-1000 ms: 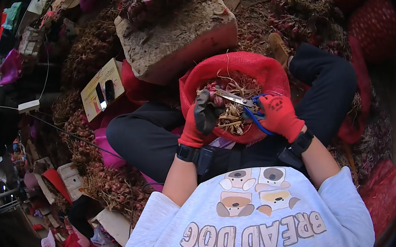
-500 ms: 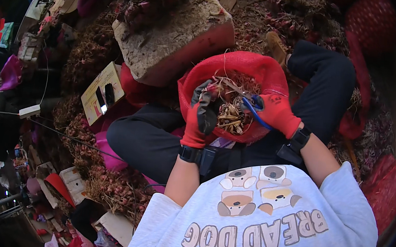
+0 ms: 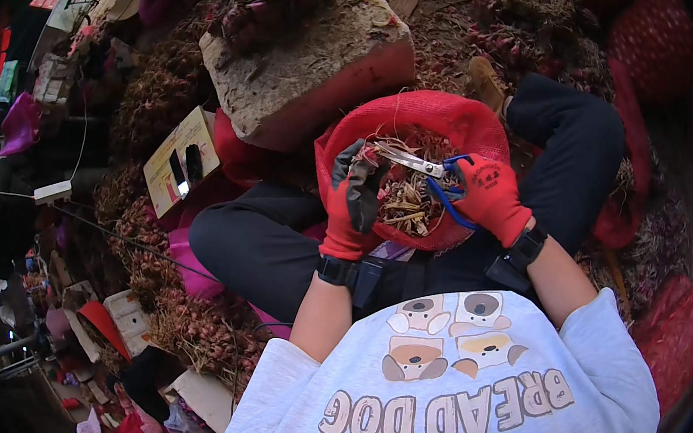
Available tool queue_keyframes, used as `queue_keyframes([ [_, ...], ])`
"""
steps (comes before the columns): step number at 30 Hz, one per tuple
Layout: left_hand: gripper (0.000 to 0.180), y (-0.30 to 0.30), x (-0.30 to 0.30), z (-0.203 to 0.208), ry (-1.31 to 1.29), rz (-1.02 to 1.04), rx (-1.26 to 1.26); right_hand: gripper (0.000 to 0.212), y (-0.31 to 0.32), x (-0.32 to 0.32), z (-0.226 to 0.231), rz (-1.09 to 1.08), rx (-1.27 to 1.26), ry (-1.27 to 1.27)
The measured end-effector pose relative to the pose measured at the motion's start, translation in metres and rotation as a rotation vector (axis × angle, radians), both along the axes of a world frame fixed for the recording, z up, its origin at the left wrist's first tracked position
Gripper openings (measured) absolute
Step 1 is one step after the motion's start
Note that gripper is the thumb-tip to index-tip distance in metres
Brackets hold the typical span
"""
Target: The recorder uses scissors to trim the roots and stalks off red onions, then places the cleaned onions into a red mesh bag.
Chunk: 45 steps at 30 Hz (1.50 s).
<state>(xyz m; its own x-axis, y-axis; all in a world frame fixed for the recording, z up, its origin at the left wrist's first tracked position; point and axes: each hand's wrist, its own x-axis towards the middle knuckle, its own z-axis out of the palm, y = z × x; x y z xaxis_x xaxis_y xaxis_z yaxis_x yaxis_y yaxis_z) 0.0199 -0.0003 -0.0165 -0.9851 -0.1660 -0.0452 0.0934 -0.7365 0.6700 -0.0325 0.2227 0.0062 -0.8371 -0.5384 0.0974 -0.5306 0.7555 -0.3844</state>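
Blue-handled scissors are gripped in my right hand, which wears a red glove. Their blades are parted and point left, toward my other hand. My left hand, in a red glove with dark grey palm and fingers, pinches a small shallot close to the blade tips. Both hands are above a red mesh sack, its rim rolled open between my crossed legs. Dry stalks and trimmings lie inside it. My fingers partly cover the shallot.
A pale block with a red side stands ahead, bearing a heap of shallots. Shallot bunches lie on the left, near a yellowish board with a dark phone-like object. Red mesh bags lie on the right.
The scissors have swung open, and their blades now spread toward the shallot. My right hand has turned a little; my left hand stays almost in place.
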Motion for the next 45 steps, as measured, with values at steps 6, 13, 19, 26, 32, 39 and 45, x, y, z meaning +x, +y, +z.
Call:
queue_keyframes([
  [6,0.029,0.006,0.002,0.007,-0.176,0.029,-0.463,0.035,0.005,-0.003,-0.001,0.076,0.199,-0.107],
  [13,0.029,0.001,0.002,0.008,-0.168,0.037,-0.163,0.036,-0.006,-0.002,0.023,-0.025,-0.166,-0.383],
  [19,0.033,-0.009,0.007,-0.009,-0.085,-0.03,0.19,0.034,-0.004,0.003,0.01,-0.008,-0.145,-0.019],
  [26,0.034,-0.01,-0.004,0.013,-0.13,-0.043,0.103,0.032,0.001,-0.001,0.019,-0.003,-0.115,-0.248],
  [32,0.033,-0.016,0.0,0.0,-0.161,0.068,0.074,0.029,0.003,0.001,0.024,0.084,-0.118,-0.106],
  [39,0.047,-0.029,0.0,-0.013,0.251,0.272,-1.559,0.029,0.004,0.001,0.022,0.128,-0.072,-0.07],
  [45,0.051,-0.027,0.003,-0.002,0.386,0.333,-1.805,0.033,0.008,0.002,0.011,0.173,0.058,-0.082],
])
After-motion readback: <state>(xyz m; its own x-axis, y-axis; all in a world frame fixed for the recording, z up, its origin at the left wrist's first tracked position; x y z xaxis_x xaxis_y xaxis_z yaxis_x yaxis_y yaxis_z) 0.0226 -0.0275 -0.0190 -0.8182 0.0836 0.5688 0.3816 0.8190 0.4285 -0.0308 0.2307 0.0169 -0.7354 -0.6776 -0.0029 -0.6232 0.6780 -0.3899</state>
